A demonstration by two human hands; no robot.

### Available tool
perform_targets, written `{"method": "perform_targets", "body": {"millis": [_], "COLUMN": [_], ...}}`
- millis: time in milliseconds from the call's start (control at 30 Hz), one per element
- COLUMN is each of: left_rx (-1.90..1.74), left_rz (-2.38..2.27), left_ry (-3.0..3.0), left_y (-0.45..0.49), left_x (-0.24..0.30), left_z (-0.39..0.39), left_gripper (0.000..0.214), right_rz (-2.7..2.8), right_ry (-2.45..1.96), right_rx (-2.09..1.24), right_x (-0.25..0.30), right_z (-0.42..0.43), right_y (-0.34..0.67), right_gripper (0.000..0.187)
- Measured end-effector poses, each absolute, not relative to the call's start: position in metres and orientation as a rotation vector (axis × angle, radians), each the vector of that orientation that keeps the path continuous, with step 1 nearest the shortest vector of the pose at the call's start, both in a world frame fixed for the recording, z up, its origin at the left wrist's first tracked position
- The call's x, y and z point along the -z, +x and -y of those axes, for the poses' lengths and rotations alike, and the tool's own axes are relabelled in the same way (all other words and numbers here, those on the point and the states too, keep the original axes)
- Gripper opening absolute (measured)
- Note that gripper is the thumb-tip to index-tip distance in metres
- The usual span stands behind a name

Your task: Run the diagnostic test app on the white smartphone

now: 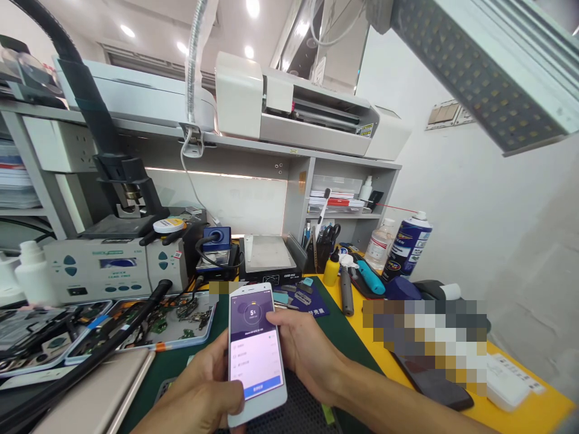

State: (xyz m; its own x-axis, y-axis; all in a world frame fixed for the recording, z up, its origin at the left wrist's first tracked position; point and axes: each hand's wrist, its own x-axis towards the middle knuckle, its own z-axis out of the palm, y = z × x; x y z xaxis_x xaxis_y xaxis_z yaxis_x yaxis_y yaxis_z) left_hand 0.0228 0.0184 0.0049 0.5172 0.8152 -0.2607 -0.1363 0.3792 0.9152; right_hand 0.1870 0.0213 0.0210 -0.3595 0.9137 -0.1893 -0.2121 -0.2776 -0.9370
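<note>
A white smartphone (257,361) is held upright and slightly tilted between both hands, its lit screen showing a purple top with a round dial and a white list below. My left hand (199,383) grips its lower left side, thumb at the bottom of the screen. Along the right edge, my right hand (307,349) supports the phone, its thumb over the upper right of the screen. Fingers behind the phone are hidden. Under the hands lies a green work mat (348,343) with a dark perforated pad (307,404) on it.
At left, trays of small parts (194,319) sit before a soldering station (117,265); a gold tablet-like device (99,392) lies closer. Right are a yellow bottle (332,271), a spray can (407,247) and a dark phone (429,377). A lamp (488,66) hangs overhead.
</note>
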Motion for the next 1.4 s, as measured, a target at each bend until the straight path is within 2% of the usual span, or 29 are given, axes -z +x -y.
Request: {"method": "perform_targets", "body": {"millis": [467, 1100, 1400], "left_rx": [-0.703, -0.715, -0.694], "left_rz": [-0.826, -0.826, -0.809], "left_ry": [1.019, 1.022, 0.985], "left_y": [0.025, 0.025, 0.024], "left_x": [-0.007, -0.021, -0.021], "left_z": [-0.018, -0.008, -0.011], "left_gripper": [0.123, 0.112, 0.114], "right_rz": [1.117, 1.077, 1.081], "right_ry": [-1.002, -1.054, -1.048], "right_rx": [-1.750, -1.754, -1.757], "right_x": [-0.021, -0.022, -0.024], "right_z": [-0.021, -0.020, -0.019], "right_y": [0.186, 0.185, 0.185], "right_gripper": [0.043, 0.043, 0.039]}}
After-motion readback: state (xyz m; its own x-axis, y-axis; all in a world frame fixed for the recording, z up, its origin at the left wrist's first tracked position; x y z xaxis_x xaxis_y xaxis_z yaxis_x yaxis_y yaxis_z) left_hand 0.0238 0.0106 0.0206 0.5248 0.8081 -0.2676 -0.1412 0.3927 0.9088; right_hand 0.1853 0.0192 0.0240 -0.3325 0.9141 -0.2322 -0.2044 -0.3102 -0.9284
